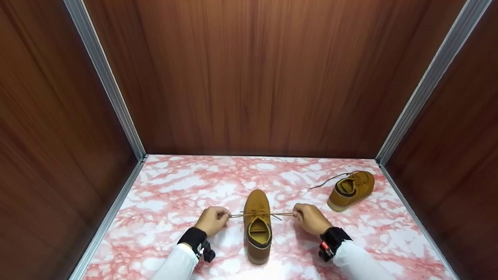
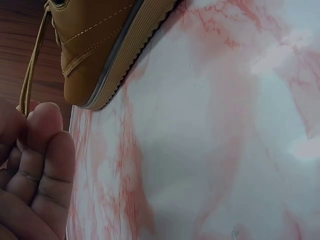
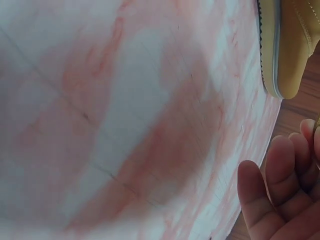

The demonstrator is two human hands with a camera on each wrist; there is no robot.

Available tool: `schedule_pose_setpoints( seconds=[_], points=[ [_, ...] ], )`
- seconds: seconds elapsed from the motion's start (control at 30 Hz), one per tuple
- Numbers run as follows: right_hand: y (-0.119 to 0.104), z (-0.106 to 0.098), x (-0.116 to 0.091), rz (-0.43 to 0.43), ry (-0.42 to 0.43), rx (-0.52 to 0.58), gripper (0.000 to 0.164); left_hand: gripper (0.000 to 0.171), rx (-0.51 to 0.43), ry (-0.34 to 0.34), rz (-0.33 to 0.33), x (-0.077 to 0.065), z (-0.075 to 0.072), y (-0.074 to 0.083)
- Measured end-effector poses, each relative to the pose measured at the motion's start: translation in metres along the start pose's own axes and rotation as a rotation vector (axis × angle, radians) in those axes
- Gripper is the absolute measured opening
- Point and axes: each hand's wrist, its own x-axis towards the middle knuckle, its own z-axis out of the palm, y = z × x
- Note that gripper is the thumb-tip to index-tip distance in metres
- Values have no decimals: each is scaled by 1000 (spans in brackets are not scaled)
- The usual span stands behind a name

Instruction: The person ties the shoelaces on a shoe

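Observation:
A tan lace-up shoe point(image 1: 256, 199) stands on the pink-marbled table, toe pointing away from me. My left hand point(image 1: 212, 221) pinches a doubled strand of its shoelace point(image 1: 236, 215) on the left side. On the other side my right hand point(image 1: 311, 218) pinches another doubled strand. Both are stretched in a nearly straight line across the shoe's tongue, meeting at the middle. Short lace ends stick out near the crossing. The left wrist view shows two strands of lace point(image 2: 31, 75) running from the shoe point(image 2: 100, 45) into the fingertips. In the right wrist view, the pinched lace is mostly cut off.
A second tan shoe point(image 1: 365, 187) stands at the right, angled toward the back right, with one long lace point(image 1: 328, 180) trailing left over the table point(image 1: 186, 182). Wood-grain panels point(image 1: 256, 77) rise at the back and both sides, joined by grey metal posts point(image 1: 113, 81).

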Motion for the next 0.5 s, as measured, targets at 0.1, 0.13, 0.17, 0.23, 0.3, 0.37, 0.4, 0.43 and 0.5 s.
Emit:
schedule_pose_setpoints(
  seconds=[0.1, 0.13, 0.17, 0.23, 0.3, 0.37, 0.4, 0.43, 0.5],
  points=[
    [-1, 1, -2, 46, -26, 21, 16, 17, -33, 10, -23, 0, 2, 1],
    [-1, 1, -3, 56, -36, 33, 15, 17, -53, 15, -32, 0, 3, 2],
    [-2, 2, -3, 66, -45, 46, 15, 17, -71, 20, -42, 0, 4, 3],
    [-4, 3, -4, 79, -63, 81, 14, 18, -101, 26, -67, 1, 5, 5],
    [-6, 5, -3, 88, -77, 113, 14, 19, -124, 31, -89, 1, 7, 6],
    [-7, 7, -3, 96, -81, 131, 14, 20, -126, 33, -102, 0, 8, 7],
    [-8, 8, -3, 103, -84, 139, 15, 20, -125, 32, -105, 0, 9, 8],
    [-9, 10, -3, 113, -88, 146, 16, 20, -121, 31, -107, 0, 9, 9],
    [-11, 11, -2, 130, -102, 158, 17, 19, -115, 24, -107, -1, 10, 11]
  ],
)
